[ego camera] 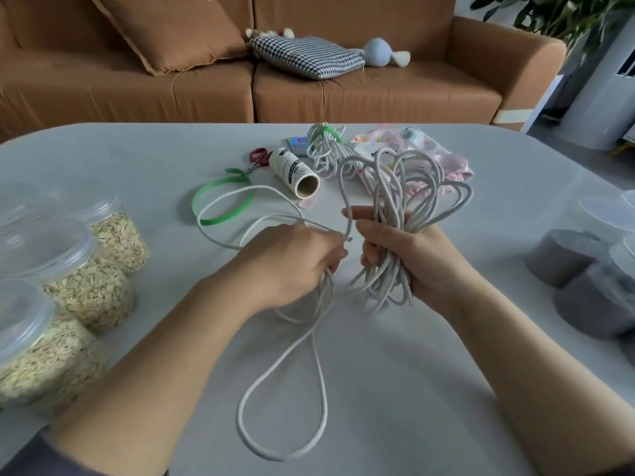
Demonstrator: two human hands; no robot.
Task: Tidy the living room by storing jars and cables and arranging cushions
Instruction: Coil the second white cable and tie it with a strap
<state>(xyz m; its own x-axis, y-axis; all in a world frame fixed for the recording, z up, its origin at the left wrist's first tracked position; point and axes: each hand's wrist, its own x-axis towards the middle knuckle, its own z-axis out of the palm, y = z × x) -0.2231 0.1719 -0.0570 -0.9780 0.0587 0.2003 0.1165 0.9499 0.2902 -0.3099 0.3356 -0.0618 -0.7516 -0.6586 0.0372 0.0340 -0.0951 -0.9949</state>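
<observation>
White cable (pixel 386 269) is gathered into a bundle of loops that stands upright in the right hand (pixel 422 259), just above the middle of the grey surface (pixel 137 159). That hand's fingers (pixel 369 230) are clamped round the bundle's waist, and loops fan out above and below the grip. The left hand (pixel 292 259) is just beside it, fingers curled round the loose run of the same cable. One long loop trails from it toward the near edge, and another arcs far and left beside a green strap (pixel 210 221).

Farther back lie a white cardboard roll (pixel 293 171), red-handled scissors (pixel 258 156), a second cable bundle (pixel 324 149) tied with a green band, and a patterned cloth (pixel 412 139). Lidded jars of oats (pixel 86 290) stand at the left and jars of dark filling (pixel 563 255) at the right. On the brown sofa (pixel 378 94) beyond are a brown cushion (pixel 165 29) and a checked cushion (pixel 305 56).
</observation>
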